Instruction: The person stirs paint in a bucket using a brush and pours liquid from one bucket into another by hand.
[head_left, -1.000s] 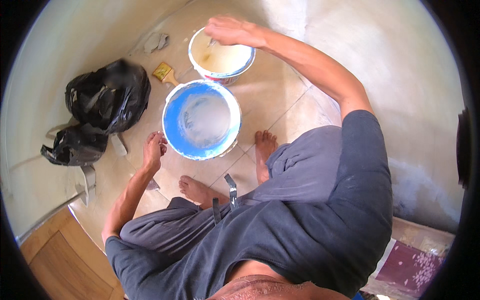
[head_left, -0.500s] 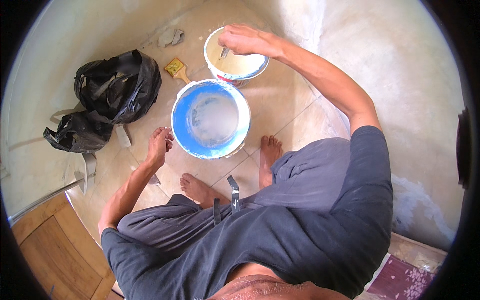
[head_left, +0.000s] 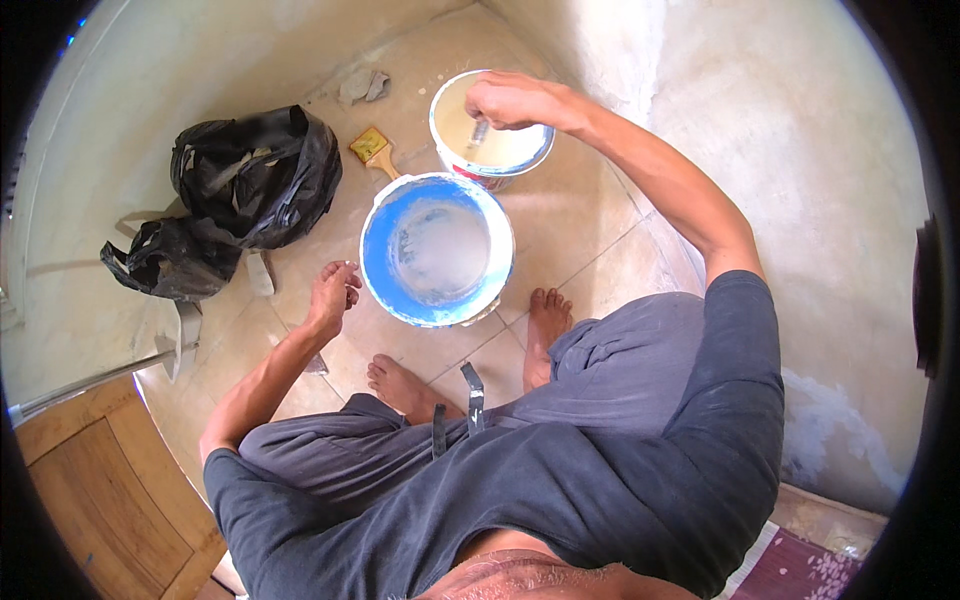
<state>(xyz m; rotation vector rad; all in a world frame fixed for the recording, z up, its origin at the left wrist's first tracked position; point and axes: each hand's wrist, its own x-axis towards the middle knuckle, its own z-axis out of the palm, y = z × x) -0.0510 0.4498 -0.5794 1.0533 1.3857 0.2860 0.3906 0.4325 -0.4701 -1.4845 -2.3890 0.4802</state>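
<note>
My right hand [head_left: 512, 100] is closed around the handle of a stirring tool [head_left: 479, 133] that dips into cream paint in a white bucket [head_left: 447, 133] on the tiled floor. Just nearer to me stands a larger bucket [head_left: 437, 250] with a blue inside and a pale film at its bottom. My left hand [head_left: 331, 296] hangs loosely to the left of the blue bucket, fingers slightly curled, holding nothing. I am bent over, bare feet [head_left: 548, 318] planted close behind the blue bucket.
A paintbrush [head_left: 375, 152] with a yellow handle lies between the buckets and a black plastic bag [head_left: 250, 180]. A second black bag [head_left: 170, 258] lies left of it. A crumpled rag [head_left: 362, 86] rests near the far wall. Wooden boards [head_left: 100, 480] show lower left.
My right hand has stayed over the cream bucket, shifting slightly around its rim with the tool. My view has swung, so buckets and bags sit further right and lower in the picture.
</note>
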